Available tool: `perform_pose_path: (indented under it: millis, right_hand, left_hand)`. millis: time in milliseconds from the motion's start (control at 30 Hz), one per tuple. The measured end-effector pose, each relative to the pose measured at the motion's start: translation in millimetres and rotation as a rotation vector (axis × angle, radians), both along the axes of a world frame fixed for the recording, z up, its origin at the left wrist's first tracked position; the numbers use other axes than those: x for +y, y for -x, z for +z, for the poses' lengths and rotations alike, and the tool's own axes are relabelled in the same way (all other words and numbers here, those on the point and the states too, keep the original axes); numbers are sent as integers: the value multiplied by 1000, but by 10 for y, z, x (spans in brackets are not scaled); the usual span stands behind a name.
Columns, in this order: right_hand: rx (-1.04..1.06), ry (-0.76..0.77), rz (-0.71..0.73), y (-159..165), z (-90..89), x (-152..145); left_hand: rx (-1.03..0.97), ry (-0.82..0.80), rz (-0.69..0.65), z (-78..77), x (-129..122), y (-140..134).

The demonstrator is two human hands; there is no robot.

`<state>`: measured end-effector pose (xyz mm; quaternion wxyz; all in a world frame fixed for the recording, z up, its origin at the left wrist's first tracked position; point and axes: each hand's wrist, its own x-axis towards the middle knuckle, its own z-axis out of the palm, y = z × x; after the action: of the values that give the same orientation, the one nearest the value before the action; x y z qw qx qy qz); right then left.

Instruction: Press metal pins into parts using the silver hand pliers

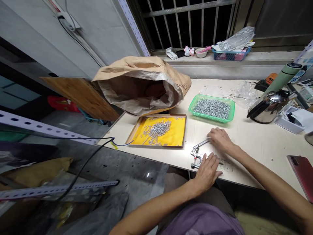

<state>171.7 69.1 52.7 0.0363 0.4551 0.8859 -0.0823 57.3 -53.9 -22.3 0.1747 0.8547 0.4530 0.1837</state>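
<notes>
A small metal hand-lever tool (195, 152) with a C-shaped frame and a red-marked part lies near the table's front edge. My right hand (221, 140) has its fingers bent over the far end of the tool's raised lever (201, 143). My left hand (207, 171) lies over the right side of the frame, fingers together and thumb toward me. Its fingers hide part of the tool, and anything small beneath them is out of sight. Left of the tool, a shallow tray (184, 132) with a yellow lining holds a heap of small silvery metal pins (160, 129).
A green plastic basket (192, 111) full of similar metal pieces stands behind my hands. A large open paper sack (139, 85) is at the back left. To the right are a steel kettle (270, 106), a green flask (281, 78) and a red phone (302, 174).
</notes>
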Motion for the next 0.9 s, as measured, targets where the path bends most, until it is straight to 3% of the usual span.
perform_pose_path:
  millis: [133,267,467,600,767,900]
  right_hand:
    - [20,14,460,420,-52,-258]
    - [8,-116,607,678,-238,-370]
    - [158,-51,663,594,-441,-278]
    - [162,-10,667,538,-454,-268]
    - [183,98,739,598,-223,-330]
    - [438,204,669,604,21,-263]
  left_hand:
    - [2,106,-17,-58,-32,20]
    - [22,134,-34,-111,-36,62]
    - [14,77,-74,-106,8,109]
    - [40,90,-113,-239,7,100]
    - [112,239,-61,-360,-14,112]
    - [94,207,-90,-175,-29,89]
